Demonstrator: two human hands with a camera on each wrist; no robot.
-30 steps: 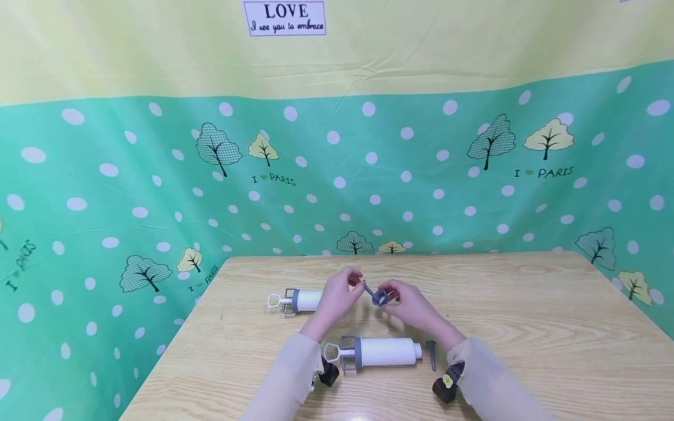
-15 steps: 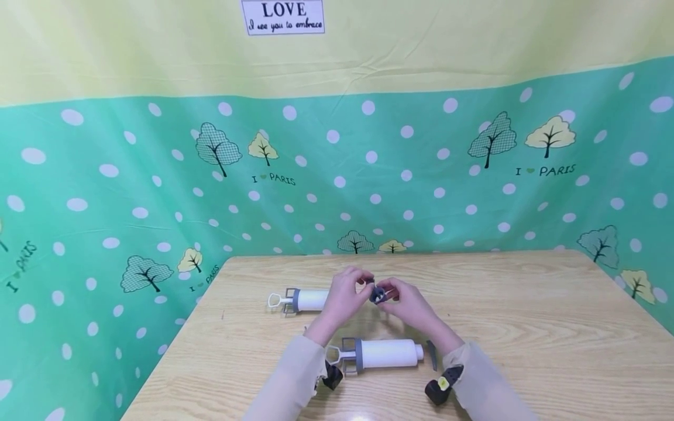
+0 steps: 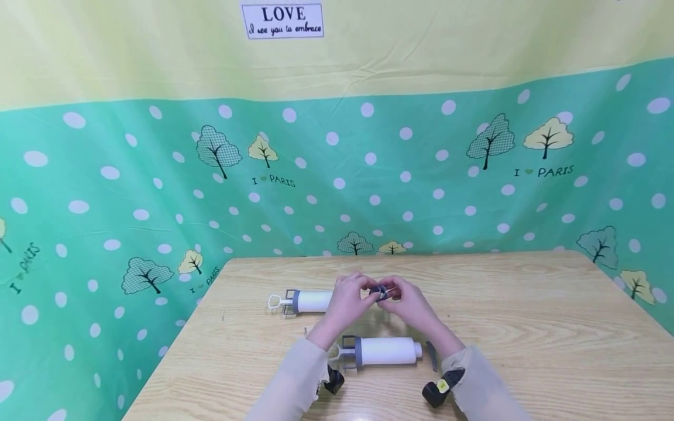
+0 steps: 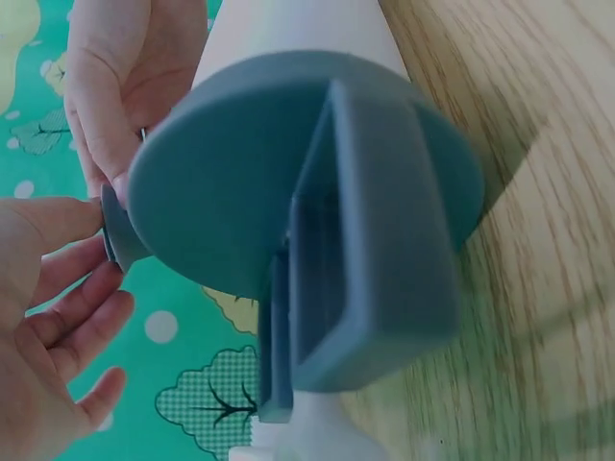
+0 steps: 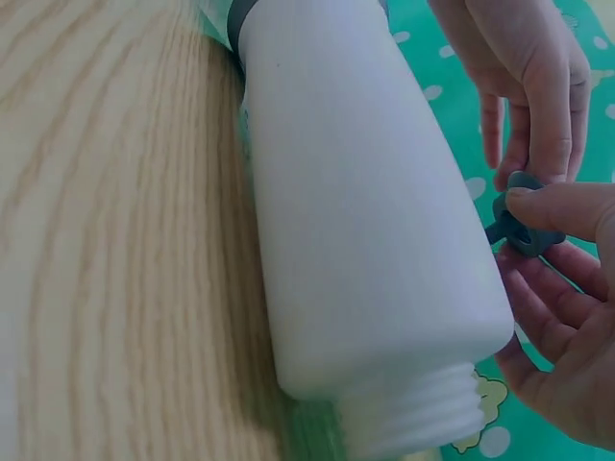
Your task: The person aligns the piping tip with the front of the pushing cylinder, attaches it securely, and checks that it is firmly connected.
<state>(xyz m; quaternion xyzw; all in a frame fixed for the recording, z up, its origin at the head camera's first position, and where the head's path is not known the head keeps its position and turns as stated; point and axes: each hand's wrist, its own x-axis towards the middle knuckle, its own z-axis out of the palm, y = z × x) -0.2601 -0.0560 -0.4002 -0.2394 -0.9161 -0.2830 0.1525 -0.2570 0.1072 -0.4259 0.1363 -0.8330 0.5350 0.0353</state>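
Over the table my two hands meet at a dark grey ring cap (image 3: 380,292). My right hand (image 3: 411,302) pinches it between thumb and fingers; in the right wrist view the thumb lies across the small grey cap (image 5: 534,236). My left hand (image 3: 346,302) reaches it from the other side, thumb and forefinger pinching a small grey nozzle (image 4: 115,229) with a flared, disc-like end. Fingers hide much of both parts. Below the hands lies a white press syringe (image 3: 388,351) with a grey collar and a threaded front end.
A second white syringe (image 3: 312,301) lies farther back, partly behind the left hand. A flat-ended grey nozzle (image 3: 432,355) rests beside the right forearm. The wooden table (image 3: 526,304) ends at a patterned green and yellow cloth (image 3: 400,204).
My left hand has moved right, closing the space to the ring cap. The thin nozzle stem seen between the hands is now hidden. My right hand keeps its pinch, nearly in place.
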